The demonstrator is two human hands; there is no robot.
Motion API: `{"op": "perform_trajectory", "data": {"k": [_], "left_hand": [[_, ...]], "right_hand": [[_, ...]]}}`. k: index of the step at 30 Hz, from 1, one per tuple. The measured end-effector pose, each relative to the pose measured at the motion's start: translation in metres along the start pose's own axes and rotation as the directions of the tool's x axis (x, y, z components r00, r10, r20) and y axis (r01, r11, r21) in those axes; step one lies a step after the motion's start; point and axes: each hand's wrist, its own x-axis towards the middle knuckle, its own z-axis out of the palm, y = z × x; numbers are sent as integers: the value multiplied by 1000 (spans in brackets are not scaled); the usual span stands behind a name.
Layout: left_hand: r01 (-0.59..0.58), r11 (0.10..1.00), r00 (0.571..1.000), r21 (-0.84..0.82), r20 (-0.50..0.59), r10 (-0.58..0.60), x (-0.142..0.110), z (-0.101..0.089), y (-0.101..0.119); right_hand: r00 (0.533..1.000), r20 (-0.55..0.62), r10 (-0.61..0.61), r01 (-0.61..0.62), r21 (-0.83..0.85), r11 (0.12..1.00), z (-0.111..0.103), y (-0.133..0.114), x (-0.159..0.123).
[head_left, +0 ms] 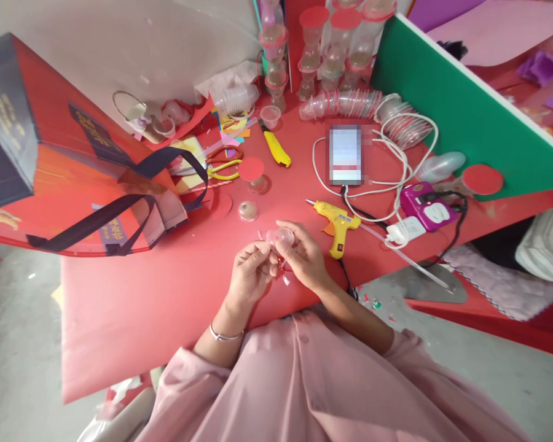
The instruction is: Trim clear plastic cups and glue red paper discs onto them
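Note:
Near the table's front edge, my left hand [252, 270] and my right hand [304, 255] meet around a small clear plastic cup [282, 236]. The fingers of both hands are closed on it, and its lower part is hidden by them. A thin pinkish strip hangs below the fingers. Just beyond my hands sits a small clear cup with brown contents [247, 211]. Behind that stands a cup piece with a red disc on top [251, 169]. Right of my hands lies a yellow hot glue gun [336, 226], its nozzle pointing left.
A large red gift bag [92, 147] with dark handles stands at left. Scissors [223, 170] and a yellow utility knife [276, 147] lie mid-table. A phone [345, 155], white cables and a purple power socket [427, 207] are at right. Stacked cups [341, 105] line the back by a green board [461, 104].

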Motion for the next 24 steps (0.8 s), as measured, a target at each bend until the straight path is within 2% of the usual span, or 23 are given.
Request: {"op": "perform_trajectory", "data": {"k": [3, 8, 13, 18, 21, 24], "left_hand": [[1, 1000, 1000, 4, -11, -1, 0, 0, 0], [-63, 998, 996, 17, -65, 64, 0, 2, -1], [-5, 1000, 999, -26, -38, 4, 2, 4, 0], [6, 1000, 998, -19, -55, -7, 2, 6, 1], [-30, 999, 997, 36, -75, 32, 2, 7, 0], [-98, 990, 990, 106, -90, 108, 2, 5, -3]], "right_hand": [[1000, -6, 29, -29, -1, 1000, 1, 1, 0], [999, -12, -35, 34, -102, 994, 0, -4, 0], [998, -43, -42, 38, -80, 996, -1, -3, 1], [1000, -12, -18, 18, -65, 998, -2, -1, 1], [999, -25, -32, 30, -102, 994, -2, -2, 1], [993, -59, -100, 87, -188, 978, -1, -3, 0]]}}
